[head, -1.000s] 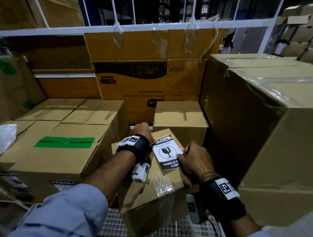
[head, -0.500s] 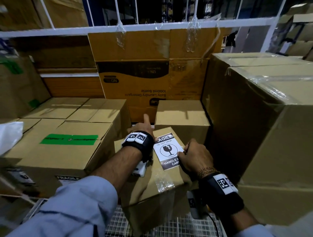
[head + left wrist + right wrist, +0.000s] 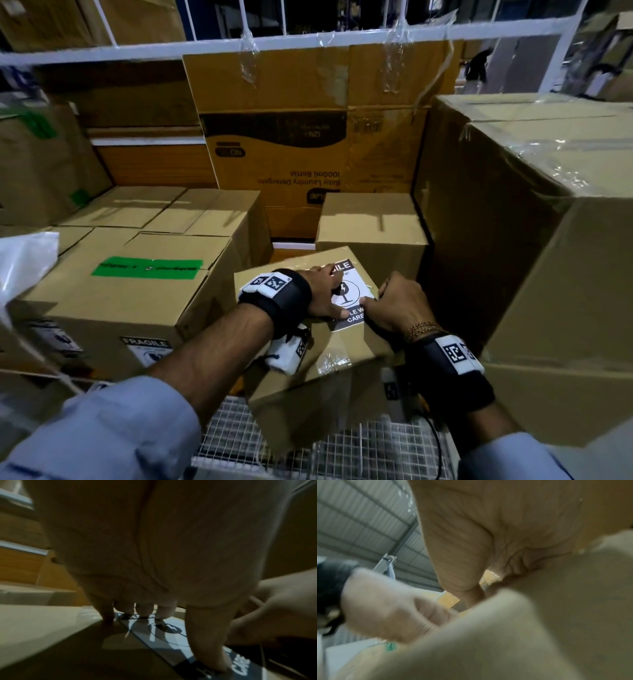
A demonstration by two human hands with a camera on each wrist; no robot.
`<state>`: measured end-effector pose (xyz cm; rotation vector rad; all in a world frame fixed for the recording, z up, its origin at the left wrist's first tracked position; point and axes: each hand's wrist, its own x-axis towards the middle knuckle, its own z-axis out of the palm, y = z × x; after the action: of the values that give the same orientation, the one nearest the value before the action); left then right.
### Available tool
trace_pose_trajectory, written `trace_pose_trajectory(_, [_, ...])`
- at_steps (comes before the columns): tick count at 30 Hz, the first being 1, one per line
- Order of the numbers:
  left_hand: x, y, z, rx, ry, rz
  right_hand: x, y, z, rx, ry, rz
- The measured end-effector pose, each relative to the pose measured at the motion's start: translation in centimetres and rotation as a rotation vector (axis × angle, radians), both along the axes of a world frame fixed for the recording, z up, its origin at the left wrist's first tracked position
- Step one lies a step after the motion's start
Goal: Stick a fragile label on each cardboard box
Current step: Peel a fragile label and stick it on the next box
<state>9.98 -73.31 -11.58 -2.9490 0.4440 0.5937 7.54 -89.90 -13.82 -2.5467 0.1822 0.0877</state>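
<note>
A small cardboard box sits tilted at the centre on the wire shelf. On its top lies a black-and-white fragile label. My left hand lies flat across the label. In the left wrist view its straight fingers and thumb press on the label. My right hand is at the box's right edge, fingers curled over that edge and thumb on the label's lower part. The right wrist view shows only its palm close against the box.
A box with green tape and its own fragile label stands at the left. Tall taped boxes wall off the right. Behind are a small box and a detergent carton. Wire mesh shows below.
My left hand has come off the box's far edge and slid right onto the label, now lying flat over it. My right hand has stayed at the label's right side.
</note>
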Motion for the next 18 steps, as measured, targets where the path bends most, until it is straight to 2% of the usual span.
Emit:
trace_pose_trajectory(6, [0.2,0.9,-1.0,-0.024,0.09,0.056,-0.5,-2.3,0.0,0.167,0.103,-0.039])
trace_pose_trajectory(10, [0.4,1.9,-1.4,-0.033,0.11,0.085,-0.2,-2.4,-0.3,0.221,0.045,-0.028])
trace_pose_trajectory(12, [0.5,2.0,-1.4,-0.021,0.107,0.101,-0.1,-2.0,-0.1,0.089,-0.095,0.106])
trace_pose_trajectory(14, [0.6,2.1,-1.3,-0.023,0.106,0.11,0.1,-1.3,-0.3,-0.119,-0.198,0.328])
trace_pose_trajectory(16, [0.5,2.3,-1.4,-0.044,0.095,0.114,0.8,-0.4,-0.8,-0.156,-0.152,0.5])
trace_pose_trajectory(18, [0.5,2.5,-1.7,-0.049,0.095,0.115,1.7,-0.1,-2.1,-0.159,-0.059,0.588])
